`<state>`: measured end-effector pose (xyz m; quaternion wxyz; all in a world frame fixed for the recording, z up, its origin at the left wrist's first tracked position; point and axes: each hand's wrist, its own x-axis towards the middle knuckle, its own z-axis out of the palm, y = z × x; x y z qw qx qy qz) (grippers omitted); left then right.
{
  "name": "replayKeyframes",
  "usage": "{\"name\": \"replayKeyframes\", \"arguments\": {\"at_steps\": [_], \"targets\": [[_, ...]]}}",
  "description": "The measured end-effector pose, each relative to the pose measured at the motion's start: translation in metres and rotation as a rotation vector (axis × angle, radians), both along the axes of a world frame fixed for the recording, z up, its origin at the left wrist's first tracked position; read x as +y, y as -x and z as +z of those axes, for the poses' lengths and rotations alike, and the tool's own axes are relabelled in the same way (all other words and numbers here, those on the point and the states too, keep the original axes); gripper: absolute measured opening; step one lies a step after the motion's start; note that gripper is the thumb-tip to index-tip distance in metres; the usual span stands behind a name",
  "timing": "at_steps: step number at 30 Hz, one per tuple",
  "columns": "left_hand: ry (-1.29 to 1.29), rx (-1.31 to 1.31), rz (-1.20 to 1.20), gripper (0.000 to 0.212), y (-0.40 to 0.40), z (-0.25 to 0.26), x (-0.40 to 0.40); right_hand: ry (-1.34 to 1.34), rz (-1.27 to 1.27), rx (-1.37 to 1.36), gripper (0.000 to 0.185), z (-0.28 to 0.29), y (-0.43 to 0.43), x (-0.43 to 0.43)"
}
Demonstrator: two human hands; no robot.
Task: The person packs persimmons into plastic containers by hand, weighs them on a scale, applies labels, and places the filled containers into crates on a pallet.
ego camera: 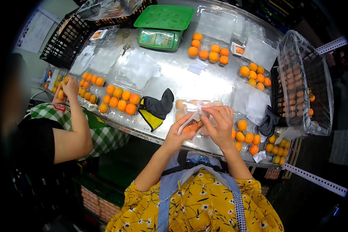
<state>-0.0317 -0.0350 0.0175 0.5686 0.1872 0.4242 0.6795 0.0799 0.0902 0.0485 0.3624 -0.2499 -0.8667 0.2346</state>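
Observation:
My left hand [174, 135] grips a printed label [193, 125] with a picture of orange fruit on it, held tilted in front of me. At the label's white upper edge, the thumb and fingers of my right hand [221, 125] pinch it. Under both hands a clear plastic fruit pack [181, 105] lies on the metal table, with pale orange fruit showing dimly through its top; my hands hide much of it. A grey and yellow glove [156, 108] rests just left of the pack. To its right, oranges [248, 137] sit in an uncovered clear tray.
A green weighing scale [159, 37] stands at the back. Black crates flank the table, the right crate [295, 87] lined with plastic. More oranges [121, 100] fill trays at left, where a co-worker's hands [71, 87] handle fruit. A dark glove [269, 121] lies at right.

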Motion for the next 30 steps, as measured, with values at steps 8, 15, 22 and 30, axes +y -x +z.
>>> {"name": "replayKeyframes", "arguments": {"at_steps": [8, 15, 22, 30], "targets": [[0.007, -0.110, -0.101, 0.028, 0.018, 0.018, -0.003, -0.067, 0.121, 0.014, 0.017, 0.004, -0.010, -0.014], [0.274, 0.129, -0.049, 0.019, 0.010, 0.017, 0.007, -0.237, 0.094, 0.039, 0.015, -0.006, -0.014, -0.028], [0.244, 0.229, 0.053, 0.020, 0.007, 0.010, 0.007, -0.270, 0.093, 0.065, 0.016, -0.012, -0.015, -0.034], [0.259, 0.508, 0.111, 0.025, 0.004, 0.004, 0.006, -0.185, 0.063, 0.076, 0.015, -0.008, -0.011, -0.033]]}}
